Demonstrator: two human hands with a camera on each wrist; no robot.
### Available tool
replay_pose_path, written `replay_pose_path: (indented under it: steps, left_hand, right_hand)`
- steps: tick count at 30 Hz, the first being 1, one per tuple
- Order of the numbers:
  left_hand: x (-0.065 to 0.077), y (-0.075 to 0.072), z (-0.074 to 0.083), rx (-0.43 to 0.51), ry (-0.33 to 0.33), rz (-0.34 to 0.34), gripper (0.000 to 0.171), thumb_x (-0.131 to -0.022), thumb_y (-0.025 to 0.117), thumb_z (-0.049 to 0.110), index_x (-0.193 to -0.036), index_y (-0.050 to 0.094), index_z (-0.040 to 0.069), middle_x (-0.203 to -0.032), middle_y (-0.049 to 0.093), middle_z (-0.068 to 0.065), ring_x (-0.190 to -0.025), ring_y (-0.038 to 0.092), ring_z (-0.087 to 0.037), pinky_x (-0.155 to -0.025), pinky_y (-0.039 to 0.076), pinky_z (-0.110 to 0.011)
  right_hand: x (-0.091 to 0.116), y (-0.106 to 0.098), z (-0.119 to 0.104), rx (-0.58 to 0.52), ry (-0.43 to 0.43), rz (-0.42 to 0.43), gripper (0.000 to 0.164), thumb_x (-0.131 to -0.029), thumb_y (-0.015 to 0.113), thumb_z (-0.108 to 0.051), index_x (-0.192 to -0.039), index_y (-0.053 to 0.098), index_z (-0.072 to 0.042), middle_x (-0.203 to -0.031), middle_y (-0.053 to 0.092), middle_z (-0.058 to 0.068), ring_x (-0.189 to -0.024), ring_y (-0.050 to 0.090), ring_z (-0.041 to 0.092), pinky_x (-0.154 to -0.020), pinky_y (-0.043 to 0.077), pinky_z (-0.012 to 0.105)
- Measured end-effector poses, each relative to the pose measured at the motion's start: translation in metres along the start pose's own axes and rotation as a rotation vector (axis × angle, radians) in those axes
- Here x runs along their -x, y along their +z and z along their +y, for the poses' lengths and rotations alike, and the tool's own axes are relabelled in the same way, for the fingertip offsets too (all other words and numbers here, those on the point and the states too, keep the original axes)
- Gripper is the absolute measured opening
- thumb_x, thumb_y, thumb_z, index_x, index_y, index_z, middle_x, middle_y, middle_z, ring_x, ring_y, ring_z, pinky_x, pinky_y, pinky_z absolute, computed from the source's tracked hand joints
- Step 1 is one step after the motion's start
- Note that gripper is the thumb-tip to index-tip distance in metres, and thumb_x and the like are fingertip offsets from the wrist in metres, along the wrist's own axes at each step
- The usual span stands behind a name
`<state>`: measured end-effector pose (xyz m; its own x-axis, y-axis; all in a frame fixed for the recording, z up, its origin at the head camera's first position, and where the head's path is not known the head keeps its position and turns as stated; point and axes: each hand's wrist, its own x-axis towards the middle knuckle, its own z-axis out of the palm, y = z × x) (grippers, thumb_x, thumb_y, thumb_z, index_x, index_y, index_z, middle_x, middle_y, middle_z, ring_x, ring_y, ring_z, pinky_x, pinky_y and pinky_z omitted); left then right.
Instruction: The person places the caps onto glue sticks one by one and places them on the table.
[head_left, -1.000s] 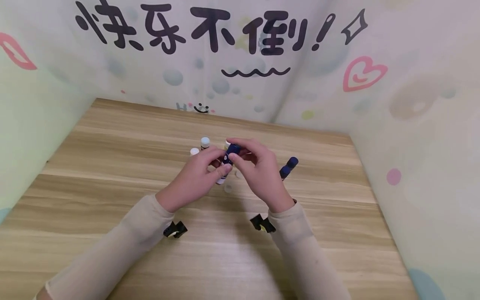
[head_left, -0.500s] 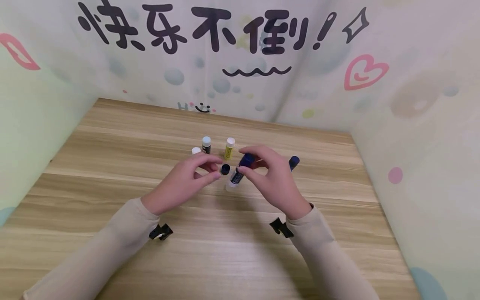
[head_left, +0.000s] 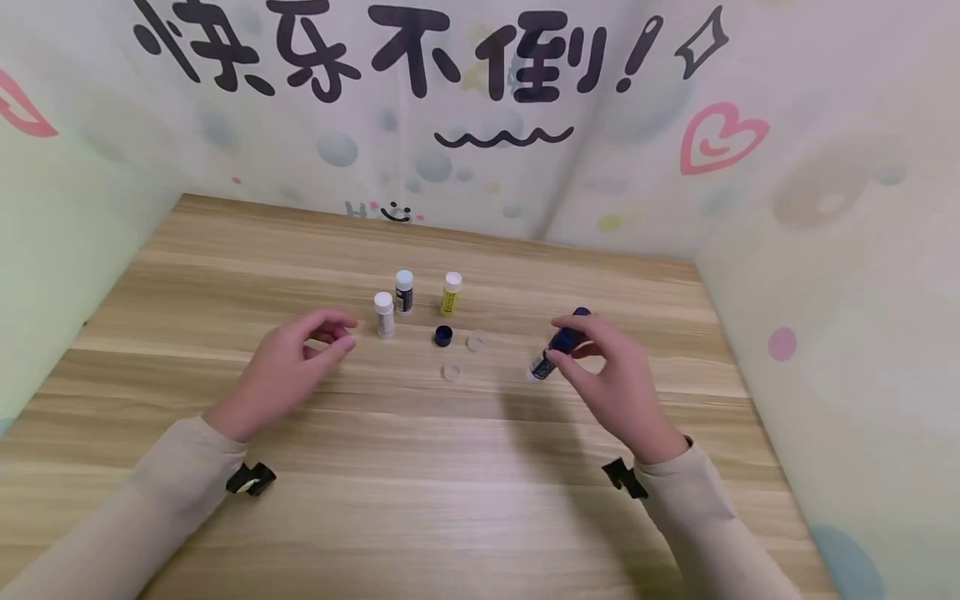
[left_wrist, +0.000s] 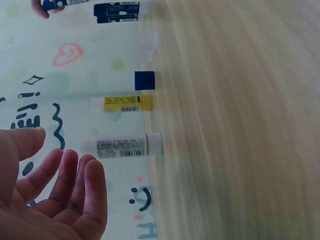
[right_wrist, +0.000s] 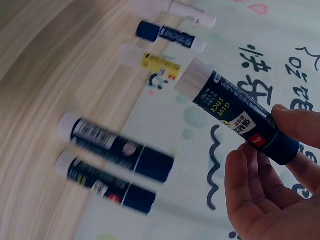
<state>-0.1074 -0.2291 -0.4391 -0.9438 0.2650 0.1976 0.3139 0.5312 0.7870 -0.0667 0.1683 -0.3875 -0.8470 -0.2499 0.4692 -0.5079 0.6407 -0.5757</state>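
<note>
My right hand (head_left: 618, 379) pinches a navy glue stick (right_wrist: 235, 110) between thumb and fingers by its dark blue capped end. It is tilted, with its white base pointing down and to the left over the table. Just beyond that hand stand two more navy glue sticks (right_wrist: 117, 147), side by side and mostly hidden in the head view. The left hand (head_left: 288, 367) hovers with its fingers loosely bent and nothing in them. Nearest to it stands a white glue stick (head_left: 384, 317), then a dark-labelled one with a pale cap (head_left: 404, 293) and a yellow one (head_left: 450, 295).
A loose navy cap (head_left: 443, 336) lies mid-table, with one clear ring-like piece (head_left: 476, 341) to its right and another clear round piece (head_left: 451, 372) in front. The wooden tabletop (head_left: 420, 483) meets a printed cloth backdrop (head_left: 360, 175) behind and at both sides.
The hands were together around the navy glue stick. They have parted: the right hand carried it to the right, and the left let go and drew back left, uncovering the loose cap and clear pieces.
</note>
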Motion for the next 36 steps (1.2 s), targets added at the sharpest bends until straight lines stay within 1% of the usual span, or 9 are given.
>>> replay_pose_path:
  steps: [2, 4, 9, 11, 15, 19, 23, 31, 36]
  left_hand:
    - [0.002, -0.004, -0.002, -0.02, -0.009, 0.006, 0.025, -0.102, 0.062, 0.026, -0.121, 0.065, 0.011, -0.107, 0.065, -0.001, -0.097, 0.058, -0.016, -0.074, 0.054, -0.02]
    - [0.002, -0.007, -0.004, -0.032, -0.016, 0.01, 0.027, -0.102, 0.062, 0.027, -0.122, 0.064, 0.01, -0.107, 0.065, -0.002, -0.097, 0.058, -0.016, -0.074, 0.053, -0.019]
    - [0.002, -0.013, -0.007, -0.041, -0.026, 0.005, 0.029, -0.103, 0.06, 0.029, -0.124, 0.063, 0.01, -0.107, 0.065, -0.003, -0.097, 0.058, -0.017, -0.074, 0.051, -0.018]
    - [0.002, -0.013, -0.008, -0.043, -0.03, -0.001, 0.029, -0.103, 0.06, 0.028, -0.125, 0.063, 0.009, -0.107, 0.065, -0.004, -0.098, 0.058, -0.017, -0.074, 0.051, -0.019]
    - [0.0, -0.013, -0.01, -0.044, -0.042, -0.016, 0.031, -0.103, 0.059, 0.029, -0.126, 0.062, 0.008, -0.108, 0.065, -0.004, -0.099, 0.059, -0.019, -0.076, 0.052, -0.021]
    - [-0.002, -0.011, -0.01, -0.042, -0.054, -0.021, 0.031, -0.103, 0.06, 0.03, -0.126, 0.062, 0.008, -0.108, 0.065, -0.004, -0.099, 0.059, -0.019, -0.077, 0.052, -0.023]
    - [-0.004, -0.01, -0.011, -0.039, -0.069, -0.019, 0.03, -0.103, 0.06, 0.03, -0.125, 0.062, 0.009, -0.107, 0.064, -0.004, -0.099, 0.058, -0.019, -0.078, 0.052, -0.024]
    - [-0.005, -0.006, -0.011, -0.022, -0.072, -0.031, 0.032, -0.103, 0.059, 0.028, -0.126, 0.061, 0.005, -0.108, 0.064, -0.007, -0.1, 0.059, -0.021, -0.084, 0.054, -0.041]
    - [-0.007, -0.004, -0.013, -0.014, -0.075, -0.039, 0.034, -0.104, 0.059, 0.029, -0.127, 0.06, 0.004, -0.108, 0.064, -0.007, -0.101, 0.059, -0.022, -0.085, 0.053, -0.043]
  right_hand:
    - [0.005, -0.006, 0.007, 0.026, 0.005, 0.016, 0.037, -0.086, 0.08, -0.005, -0.121, 0.068, -0.007, -0.107, 0.068, 0.002, -0.089, 0.065, 0.013, -0.074, 0.058, 0.032]
    - [0.009, -0.013, 0.013, 0.053, 0.026, 0.031, 0.039, -0.086, 0.08, -0.004, -0.123, 0.067, -0.007, -0.108, 0.068, 0.003, -0.089, 0.065, 0.014, -0.072, 0.058, 0.032]
    - [0.013, -0.024, 0.034, 0.128, 0.1, 0.063, 0.046, -0.086, 0.08, -0.004, -0.129, 0.064, -0.009, -0.101, 0.068, 0.001, -0.09, 0.064, 0.015, -0.072, 0.058, 0.034]
    - [0.012, -0.026, 0.043, 0.139, 0.129, 0.063, 0.046, -0.087, 0.079, -0.005, -0.13, 0.063, -0.008, -0.099, 0.068, 0.002, -0.091, 0.064, 0.016, -0.072, 0.058, 0.037]
    - [0.012, -0.025, 0.061, 0.164, 0.182, 0.047, 0.045, -0.088, 0.078, -0.008, -0.131, 0.063, -0.008, -0.102, 0.067, 0.003, -0.093, 0.064, 0.017, -0.073, 0.058, 0.039]
    - [0.012, -0.024, 0.073, 0.188, 0.208, 0.03, 0.042, -0.088, 0.078, -0.008, -0.128, 0.064, -0.008, -0.104, 0.068, 0.005, -0.093, 0.065, 0.019, -0.073, 0.059, 0.041]
    - [0.01, -0.022, 0.081, 0.196, 0.223, 0.009, 0.039, -0.088, 0.078, -0.008, -0.126, 0.066, -0.007, -0.103, 0.068, 0.006, -0.093, 0.065, 0.021, -0.074, 0.059, 0.044]
    - [0.007, -0.017, 0.089, 0.201, 0.23, -0.012, 0.035, -0.088, 0.077, -0.003, -0.122, 0.067, -0.003, -0.103, 0.067, 0.01, -0.092, 0.064, 0.026, -0.075, 0.058, 0.047]
    - [0.008, -0.016, 0.093, 0.205, 0.237, -0.021, 0.034, -0.088, 0.078, -0.003, -0.12, 0.067, -0.002, -0.103, 0.067, 0.01, -0.092, 0.064, 0.026, -0.075, 0.059, 0.046]
